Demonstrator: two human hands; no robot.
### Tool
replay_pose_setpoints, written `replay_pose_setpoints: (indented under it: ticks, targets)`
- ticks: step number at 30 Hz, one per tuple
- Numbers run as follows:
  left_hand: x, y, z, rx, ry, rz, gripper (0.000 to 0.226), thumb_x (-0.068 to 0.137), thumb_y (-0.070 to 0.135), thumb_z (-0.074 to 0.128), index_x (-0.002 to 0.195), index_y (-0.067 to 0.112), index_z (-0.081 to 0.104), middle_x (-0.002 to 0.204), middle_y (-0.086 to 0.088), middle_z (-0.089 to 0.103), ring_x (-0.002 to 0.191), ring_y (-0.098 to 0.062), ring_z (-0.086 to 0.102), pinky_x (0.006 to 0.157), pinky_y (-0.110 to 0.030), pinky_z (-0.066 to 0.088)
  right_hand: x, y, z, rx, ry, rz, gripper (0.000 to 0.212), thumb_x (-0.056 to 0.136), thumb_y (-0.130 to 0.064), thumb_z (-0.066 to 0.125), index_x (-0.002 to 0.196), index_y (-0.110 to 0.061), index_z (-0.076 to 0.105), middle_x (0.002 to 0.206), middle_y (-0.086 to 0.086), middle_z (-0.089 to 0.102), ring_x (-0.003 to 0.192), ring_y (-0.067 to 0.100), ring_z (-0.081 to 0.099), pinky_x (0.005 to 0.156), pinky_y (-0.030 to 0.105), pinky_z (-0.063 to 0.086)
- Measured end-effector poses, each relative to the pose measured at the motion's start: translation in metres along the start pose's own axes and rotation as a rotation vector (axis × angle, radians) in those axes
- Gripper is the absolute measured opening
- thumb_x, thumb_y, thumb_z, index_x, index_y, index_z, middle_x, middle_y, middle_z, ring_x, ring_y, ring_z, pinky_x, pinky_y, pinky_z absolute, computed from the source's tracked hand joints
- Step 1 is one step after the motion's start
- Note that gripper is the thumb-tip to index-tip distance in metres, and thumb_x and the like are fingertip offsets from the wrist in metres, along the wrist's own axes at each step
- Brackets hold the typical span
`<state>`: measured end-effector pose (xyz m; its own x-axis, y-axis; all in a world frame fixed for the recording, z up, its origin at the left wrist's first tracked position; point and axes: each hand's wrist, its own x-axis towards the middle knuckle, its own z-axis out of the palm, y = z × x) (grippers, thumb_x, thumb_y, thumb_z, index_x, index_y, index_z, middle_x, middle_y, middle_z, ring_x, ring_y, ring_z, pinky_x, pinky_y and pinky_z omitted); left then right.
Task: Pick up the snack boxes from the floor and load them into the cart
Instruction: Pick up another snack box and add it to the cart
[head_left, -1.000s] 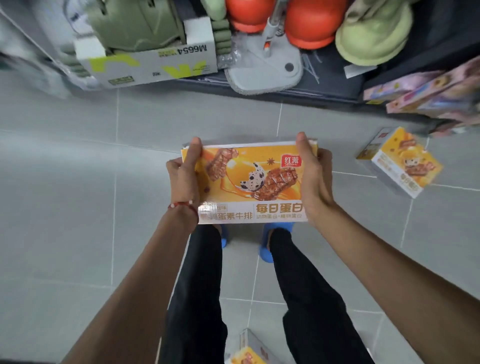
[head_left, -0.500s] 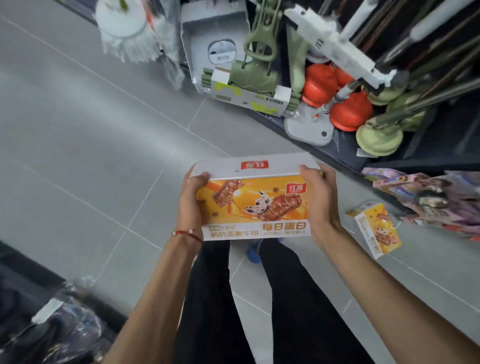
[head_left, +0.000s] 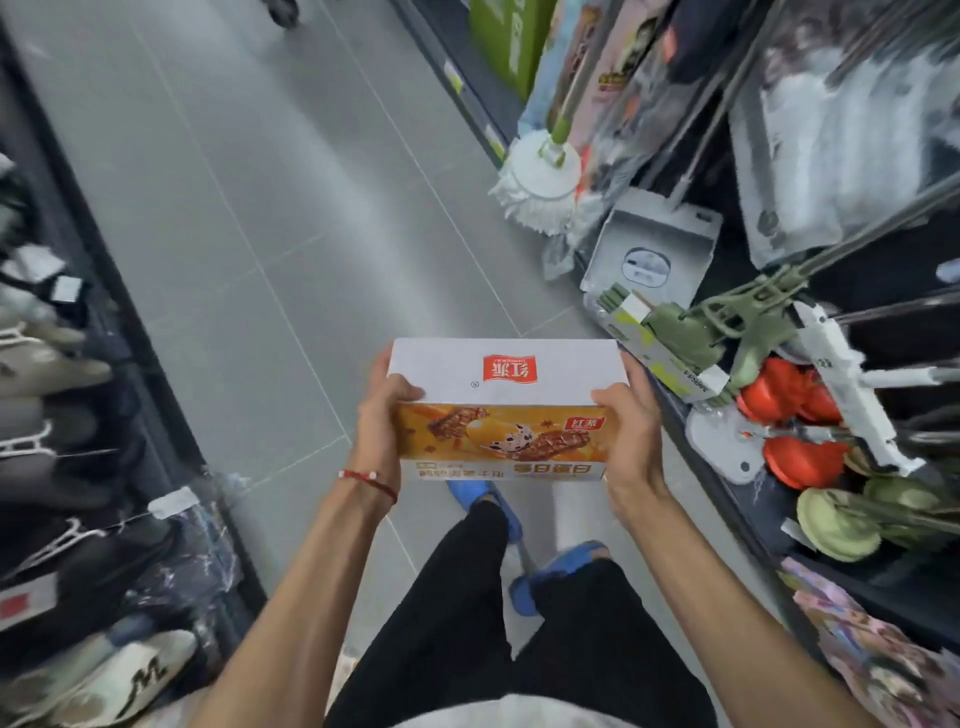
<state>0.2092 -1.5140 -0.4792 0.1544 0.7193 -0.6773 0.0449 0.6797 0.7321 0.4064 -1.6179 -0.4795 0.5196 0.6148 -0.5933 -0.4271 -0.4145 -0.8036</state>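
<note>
Carry phase. Between my hands the snack box (head_left: 504, 410) has tilted, so its white panel now faces up. My view has swung to the aisle floor (head_left: 260, 234) ahead of them. I judge the pick-up done and loading pending. My left hand (head_left: 384, 426) and right hand (head_left: 631, 436) each curl round one short end, thumbs on top. No cart in view.

The snack box (head_left: 504, 402) shows a red logo (head_left: 509, 369), seemingly 红派, on its white top.
</note>
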Motion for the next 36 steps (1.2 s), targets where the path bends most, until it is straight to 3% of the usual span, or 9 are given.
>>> replay_pose_setpoints:
  ticks: [7, 10, 12, 16, 21, 24, 29, 32, 36]
  targets:
    - [0.031, 0.073, -0.055, -0.125, 0.036, 0.066, 0.050, 0.081, 0.032, 0.063, 0.129, 0.025, 0.053, 0.107, 0.002, 0.074, 0.093, -0.019, 0.071, 0.071, -0.034, 0.057, 0.038, -0.059, 0.095, -0.140, -0.139, -0.088, 0.054, 0.075, -0.022, 0.056, 0.129, -0.023, 0.060, 0.119, 0.005, 0.071, 0.102, 0.020, 0.068, 0.069, 0.028, 0.053]
    - [0.056, 0.104, -0.070, -0.131, 0.064, 0.076, 0.040, 0.091, 0.029, 0.065, 0.129, 0.028, 0.052, 0.116, -0.004, 0.073, 0.101, -0.027, 0.072, 0.082, -0.044, 0.060, 0.060, -0.082, 0.127, -0.162, -0.201, -0.097, 0.044, 0.089, -0.025, 0.064, 0.132, -0.030, 0.057, 0.120, -0.002, 0.071, 0.107, 0.020, 0.071, 0.077, 0.034, 0.058]
    - [0.078, 0.125, -0.075, -0.115, 0.076, 0.095, 0.039, 0.095, 0.028, 0.064, 0.131, 0.030, 0.051, 0.117, -0.004, 0.073, 0.106, -0.031, 0.071, 0.089, -0.050, 0.058, 0.081, -0.099, 0.150, -0.158, -0.227, -0.091, 0.037, 0.100, -0.022, 0.063, 0.134, -0.031, 0.053, 0.118, -0.008, 0.071, 0.103, 0.013, 0.073, 0.072, 0.026, 0.059]
    - [0.129, 0.181, -0.077, -0.111, 0.102, 0.161, 0.045, 0.094, 0.029, 0.065, 0.136, 0.027, 0.048, 0.119, -0.002, 0.072, 0.107, -0.028, 0.071, 0.086, -0.046, 0.059, 0.135, -0.144, 0.201, -0.200, -0.256, -0.106, 0.038, 0.101, -0.023, 0.063, 0.132, -0.041, 0.050, 0.114, -0.023, 0.069, 0.096, 0.000, 0.071, 0.069, 0.018, 0.055]
    - [0.190, 0.249, -0.088, -0.124, 0.112, 0.197, 0.050, 0.094, 0.033, 0.062, 0.141, 0.030, 0.046, 0.124, 0.000, 0.070, 0.110, -0.024, 0.070, 0.084, -0.038, 0.058, 0.197, -0.195, 0.265, -0.262, -0.308, -0.137, 0.041, 0.099, -0.028, 0.066, 0.127, -0.052, 0.047, 0.102, -0.029, 0.070, 0.094, 0.005, 0.073, 0.073, 0.026, 0.060]
    - [0.221, 0.290, -0.101, -0.152, 0.126, 0.215, 0.068, 0.088, 0.039, 0.065, 0.150, 0.028, 0.038, 0.131, -0.003, 0.067, 0.114, -0.025, 0.068, 0.086, -0.037, 0.058, 0.231, -0.223, 0.305, -0.258, -0.366, -0.144, 0.048, 0.099, -0.028, 0.067, 0.136, -0.045, 0.044, 0.112, -0.026, 0.069, 0.104, 0.008, 0.072, 0.080, 0.031, 0.059]
    - [0.278, 0.357, -0.134, -0.219, 0.152, 0.272, 0.062, 0.094, 0.030, 0.064, 0.150, 0.027, 0.038, 0.137, -0.005, 0.063, 0.117, -0.026, 0.066, 0.083, -0.033, 0.059, 0.281, -0.265, 0.383, -0.274, -0.419, -0.131, 0.062, 0.097, -0.032, 0.070, 0.149, -0.046, 0.040, 0.122, -0.021, 0.069, 0.113, 0.011, 0.070, 0.091, 0.035, 0.059]
    - [0.320, 0.404, -0.161, -0.247, 0.163, 0.279, 0.068, 0.090, 0.030, 0.067, 0.151, 0.027, 0.037, 0.139, -0.006, 0.061, 0.118, -0.026, 0.066, 0.082, -0.033, 0.059, 0.308, -0.286, 0.444, -0.279, -0.430, -0.133, 0.046, 0.098, -0.027, 0.068, 0.141, -0.035, 0.054, 0.117, -0.009, 0.075, 0.112, 0.018, 0.071, 0.092, 0.036, 0.058]
    - [0.381, 0.470, -0.205, -0.247, 0.185, 0.295, 0.072, 0.084, 0.030, 0.067, 0.150, 0.026, 0.040, 0.137, -0.003, 0.063, 0.118, -0.024, 0.066, 0.090, -0.036, 0.057, 0.337, -0.315, 0.530, -0.267, -0.415, -0.128, 0.033, 0.099, -0.027, 0.067, 0.129, -0.035, 0.061, 0.115, -0.010, 0.076, 0.111, 0.015, 0.072, 0.091, 0.032, 0.057]
